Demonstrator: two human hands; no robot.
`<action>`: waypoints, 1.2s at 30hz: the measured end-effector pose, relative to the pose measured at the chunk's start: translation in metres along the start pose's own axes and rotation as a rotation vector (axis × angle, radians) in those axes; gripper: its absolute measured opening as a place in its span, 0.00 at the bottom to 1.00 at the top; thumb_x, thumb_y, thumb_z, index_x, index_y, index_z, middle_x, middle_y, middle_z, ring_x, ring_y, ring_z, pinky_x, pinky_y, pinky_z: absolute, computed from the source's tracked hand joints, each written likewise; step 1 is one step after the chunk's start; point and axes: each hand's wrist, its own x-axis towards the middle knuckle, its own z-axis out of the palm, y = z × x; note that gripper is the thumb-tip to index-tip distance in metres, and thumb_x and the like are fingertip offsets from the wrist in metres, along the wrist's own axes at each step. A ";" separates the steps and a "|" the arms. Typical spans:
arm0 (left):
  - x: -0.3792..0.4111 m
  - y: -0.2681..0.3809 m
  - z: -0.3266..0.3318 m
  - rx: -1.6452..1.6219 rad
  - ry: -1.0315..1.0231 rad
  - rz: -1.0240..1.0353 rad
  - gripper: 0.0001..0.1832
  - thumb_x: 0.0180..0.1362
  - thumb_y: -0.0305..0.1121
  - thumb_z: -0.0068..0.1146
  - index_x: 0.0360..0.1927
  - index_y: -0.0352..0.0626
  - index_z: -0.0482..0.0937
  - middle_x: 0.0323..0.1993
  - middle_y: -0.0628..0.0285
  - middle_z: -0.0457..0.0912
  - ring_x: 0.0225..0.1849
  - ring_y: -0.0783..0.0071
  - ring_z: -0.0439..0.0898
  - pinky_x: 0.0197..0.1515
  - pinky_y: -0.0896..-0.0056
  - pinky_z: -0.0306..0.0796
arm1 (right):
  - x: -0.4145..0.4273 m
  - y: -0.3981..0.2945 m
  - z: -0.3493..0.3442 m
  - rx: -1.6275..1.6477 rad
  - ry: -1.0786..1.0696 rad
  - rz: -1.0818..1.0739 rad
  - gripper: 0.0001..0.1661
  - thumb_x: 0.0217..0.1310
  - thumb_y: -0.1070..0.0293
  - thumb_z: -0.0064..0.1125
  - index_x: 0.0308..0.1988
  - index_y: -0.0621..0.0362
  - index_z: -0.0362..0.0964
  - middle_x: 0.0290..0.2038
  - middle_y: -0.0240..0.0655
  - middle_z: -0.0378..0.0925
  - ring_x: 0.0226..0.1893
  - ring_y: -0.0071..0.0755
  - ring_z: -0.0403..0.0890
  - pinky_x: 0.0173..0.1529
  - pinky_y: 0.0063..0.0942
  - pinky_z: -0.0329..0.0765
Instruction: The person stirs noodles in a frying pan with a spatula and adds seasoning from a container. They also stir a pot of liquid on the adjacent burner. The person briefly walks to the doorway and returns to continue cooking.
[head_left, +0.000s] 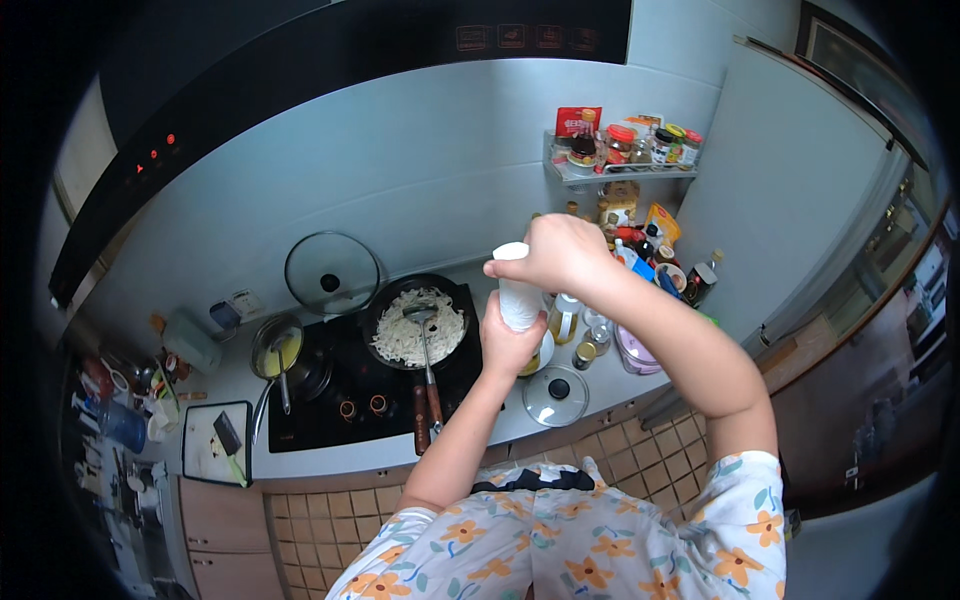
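Note:
A roll of white paper towel (519, 302) is held upright in front of me, right of the stove. My left hand (512, 335) wraps around its lower part. At its top, my right hand (559, 251) pinches the paper between thumb and fingers. To the left, a black frying pan (369, 324) on the cooktop holds pale shredded food (397, 330), with a metal spatula (427, 352) resting in it. A glass lid (556, 396) lies on the counter below my hands.
Another glass lid (332, 274) leans on the wall behind the black cooktop (337, 427). Further left are a small pot (276, 346) with yellow contents and a cutting board (196, 442) bearing a cleaver (226, 435). Bottles and jars crowd the right counter below a wall shelf (630, 176).

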 end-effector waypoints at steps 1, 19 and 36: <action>-0.002 0.003 -0.002 0.002 0.010 -0.026 0.26 0.45 0.33 0.72 0.47 0.38 0.74 0.40 0.52 0.84 0.44 0.60 0.84 0.48 0.60 0.75 | -0.011 0.003 0.007 0.033 0.178 -0.021 0.42 0.47 0.35 0.67 0.36 0.70 0.80 0.30 0.50 0.83 0.32 0.50 0.86 0.38 0.41 0.82; -0.085 0.055 0.056 0.374 -0.219 0.262 0.34 0.53 0.37 0.67 0.56 0.36 0.58 0.41 0.33 0.78 0.39 0.34 0.81 0.41 0.46 0.75 | -0.117 0.106 0.140 1.373 0.449 -0.015 0.22 0.64 0.66 0.64 0.52 0.64 0.68 0.43 0.35 0.78 0.42 0.26 0.79 0.47 0.28 0.77; -0.114 0.048 0.058 -0.014 -0.382 -0.035 0.42 0.47 0.37 0.73 0.60 0.39 0.56 0.48 0.45 0.78 0.54 0.54 0.80 0.54 0.58 0.73 | -0.140 0.134 0.146 1.592 0.199 -0.077 0.31 0.59 0.63 0.68 0.56 0.66 0.65 0.45 0.38 0.78 0.45 0.33 0.81 0.53 0.32 0.78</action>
